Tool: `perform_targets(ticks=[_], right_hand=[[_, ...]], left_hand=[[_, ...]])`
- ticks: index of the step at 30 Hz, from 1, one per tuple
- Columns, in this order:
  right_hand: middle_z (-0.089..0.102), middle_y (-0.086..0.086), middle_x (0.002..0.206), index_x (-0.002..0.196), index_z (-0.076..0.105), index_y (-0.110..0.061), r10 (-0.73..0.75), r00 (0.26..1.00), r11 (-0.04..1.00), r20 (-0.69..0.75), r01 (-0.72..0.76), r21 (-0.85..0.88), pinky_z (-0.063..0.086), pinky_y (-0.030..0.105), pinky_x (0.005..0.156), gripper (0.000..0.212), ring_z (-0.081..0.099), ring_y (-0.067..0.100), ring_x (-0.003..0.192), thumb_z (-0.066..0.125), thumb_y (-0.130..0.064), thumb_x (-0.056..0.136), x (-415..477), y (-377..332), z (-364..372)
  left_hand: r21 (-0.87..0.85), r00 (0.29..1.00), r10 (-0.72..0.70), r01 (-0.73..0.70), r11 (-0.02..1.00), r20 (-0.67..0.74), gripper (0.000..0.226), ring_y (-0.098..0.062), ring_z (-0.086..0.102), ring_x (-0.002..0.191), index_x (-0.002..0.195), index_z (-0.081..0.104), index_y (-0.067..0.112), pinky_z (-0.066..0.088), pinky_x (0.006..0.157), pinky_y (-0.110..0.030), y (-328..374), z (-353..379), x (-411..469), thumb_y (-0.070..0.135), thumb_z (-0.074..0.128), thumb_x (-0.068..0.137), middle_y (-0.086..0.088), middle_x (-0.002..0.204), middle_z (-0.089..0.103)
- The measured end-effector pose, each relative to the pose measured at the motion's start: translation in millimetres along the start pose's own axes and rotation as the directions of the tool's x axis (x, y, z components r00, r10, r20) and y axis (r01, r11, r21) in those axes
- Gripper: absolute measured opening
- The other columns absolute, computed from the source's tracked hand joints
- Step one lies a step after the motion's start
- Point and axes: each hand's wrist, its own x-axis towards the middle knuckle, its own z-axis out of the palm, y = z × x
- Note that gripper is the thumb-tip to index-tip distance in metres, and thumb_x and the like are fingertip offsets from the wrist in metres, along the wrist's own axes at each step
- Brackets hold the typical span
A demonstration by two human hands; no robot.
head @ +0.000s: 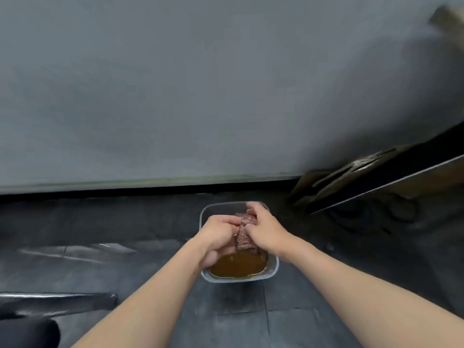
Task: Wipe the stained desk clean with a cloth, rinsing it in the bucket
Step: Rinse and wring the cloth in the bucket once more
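Low in the middle of the frame, the left hand (218, 234) and right hand (264, 228) both clamp the cloth (244, 234) over the bucket (273, 268) of brown water on the dark floor. A hard twist could splash that water out. The cloth seems bunched, its long axis running up and down the frame, lower end toward the water. The grey tabletop (175, 96) fills the upper frame.

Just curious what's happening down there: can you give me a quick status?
Left hand and right hand: both in a closed grip on the cloth. Cloth held over the bucket, brown water inside. Nothing in the way.
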Motion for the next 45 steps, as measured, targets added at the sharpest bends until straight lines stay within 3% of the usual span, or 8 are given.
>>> perform_targets(ticks=[12, 16, 20, 23, 26, 30, 38, 45], right_hand=[[0.054, 0.011, 0.137, 0.149, 0.038, -0.018, 0.061, 0.997, 0.994, -0.047, -0.056, 0.096, 0.046, 0.029, 0.096, 0.046, 0.055, 0.018, 0.111, 0.037, -0.012, 0.103, 157.9, 162.3, 100.0], [0.065, 0.024, 0.115, 0.133, 0.035, -0.020, 0.041, 0.999, 0.999, -0.021, -0.041, 0.008, 0.057, 0.044, 0.085, 0.032, 0.068, 0.036, 0.094, 0.039, -0.023, 0.101, 189.5, 170.5, 121.0], [0.019, 0.023, 0.156, 0.150, 0.025, -0.007, 0.061, 0.974, 0.926, -0.217, -0.137, -0.353, 0.023, 0.049, 0.118, 0.063, 0.027, 0.042, 0.143, 0.050, -0.040, 0.102, 210.7, 167.4, 126.4], [0.053, 0.024, 0.129, 0.131, 0.049, -0.001, 0.086, 0.986, 0.962, -0.139, -0.119, -0.246, 0.048, 0.044, 0.101, 0.039, 0.055, 0.041, 0.123, 0.058, -0.013, 0.095, 213.0, 169.2, 118.6], [0.060, 0.015, 0.114, 0.126, 0.057, -0.010, 0.038, 0.997, 0.983, -0.066, -0.049, -0.175, 0.052, 0.032, 0.078, 0.039, 0.061, 0.030, 0.104, 0.053, 0.004, 0.089, 205.9, 169.8, 116.8], [0.065, 0.010, 0.119, 0.126, 0.064, -0.012, -0.060, 0.996, 0.981, -0.065, 0.047, -0.188, 0.051, 0.027, 0.083, 0.036, 0.061, 0.022, 0.101, 0.062, -0.004, 0.090, 205.7, 168.1, 123.5], [0.064, 0.013, 0.109, 0.107, 0.062, -0.005, -0.046, 0.949, 0.981, -0.312, -0.015, -0.191, 0.052, 0.032, 0.077, 0.014, 0.065, 0.031, 0.096, 0.060, -0.013, 0.096, 217.2, 160.2, 113.0], [0.055, 0.013, 0.105, 0.104, 0.047, -0.009, -0.111, 0.950, 0.938, -0.293, 0.002, -0.347, 0.048, 0.034, 0.084, 0.015, 0.051, 0.025, 0.089, 0.048, 0.002, 0.094, 210.4, 166.5, 95.2]], left_hand=[[-0.347, 0.999, 0.020, -0.030, 0.937, -0.032, 0.051, -0.024, 0.066, 0.087, 0.123, 0.059, -0.003, 0.058, 0.067, -0.027, -122.0, -8.6, 187.2, -0.030, 0.034, 0.088, -0.020, 0.099, 0.066], [-0.239, 0.993, 0.057, -0.080, 0.968, -0.103, 0.049, -0.022, 0.057, 0.075, 0.120, 0.062, 0.010, 0.053, 0.066, -0.033, -130.0, -1.9, 228.0, -0.022, 0.044, 0.088, -0.016, 0.085, 0.059], [-0.093, 0.996, -0.070, 0.064, 0.994, -0.059, 0.009, -0.023, 0.063, 0.073, 0.099, 0.060, 0.005, 0.056, 0.053, -0.037, -137.8, -3.9, 239.9, -0.001, 0.054, 0.097, -0.014, 0.084, 0.064], [-0.149, 0.991, -0.130, 0.131, 0.980, 0.017, 0.024, -0.026, 0.069, 0.065, 0.092, 0.061, -0.003, 0.059, 0.073, -0.044, -146.2, -7.5, 247.5, 0.009, 0.044, 0.104, -0.016, 0.080, 0.069], [-0.230, 0.995, -0.103, 0.099, 0.968, -0.007, 0.027, -0.027, 0.069, 0.070, 0.104, 0.061, -0.006, 0.060, 0.064, -0.040, -146.0, -9.7, 248.0, -0.002, 0.034, 0.104, -0.020, 0.083, 0.069], [-0.217, 0.998, -0.018, 0.005, 0.976, -0.059, 0.025, -0.023, 0.060, 0.084, 0.115, 0.060, -0.001, 0.055, 0.081, -0.038, -146.9, -9.6, 251.2, -0.009, 0.042, 0.099, -0.016, 0.093, 0.061], [-0.168, 0.957, 0.077, -0.128, 0.977, -0.280, 0.022, -0.027, 0.066, 0.077, 0.116, 0.060, -0.003, 0.054, 0.040, -0.028, -147.1, -10.8, 255.7, -0.006, 0.060, 0.094, -0.020, 0.116, 0.066], [0.124, 0.854, 0.186, -0.143, 0.982, -0.486, 0.030, -0.025, 0.061, 0.037, 0.120, 0.041, 0.016, 0.048, 0.032, -0.027, -146.8, -17.4, 249.2, -0.002, 0.026, 0.101, -0.026, 0.104, 0.061]])
